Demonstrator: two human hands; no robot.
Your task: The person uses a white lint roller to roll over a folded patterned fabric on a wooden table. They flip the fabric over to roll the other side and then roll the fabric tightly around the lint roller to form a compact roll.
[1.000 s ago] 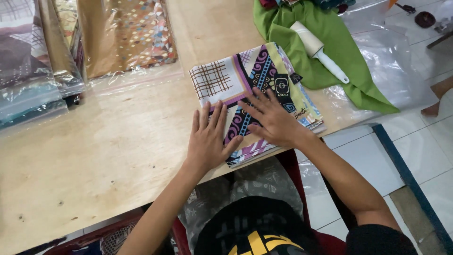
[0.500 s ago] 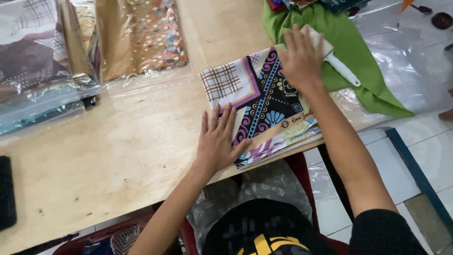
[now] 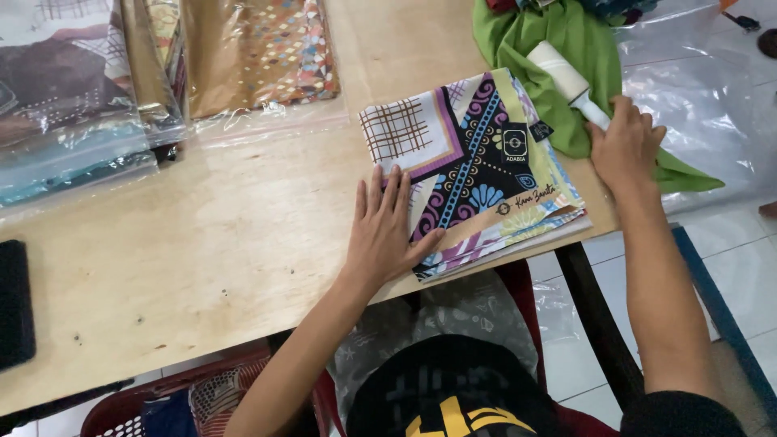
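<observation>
A folded scarf [image 3: 473, 166] in purple, black, blue and brown plaid lies beside green cloth [image 3: 566, 48].

The right hand [image 3: 627, 146] hides the lint roller [image 3: 566, 81] handle — grip unclear.

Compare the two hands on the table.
The left hand lies flat, fingers spread, pressing the folded scarf; the right hand is closed around the lint roller handle. The left sits near the table's front edge, the right farther out over green cloth. Both are bare.
</observation>
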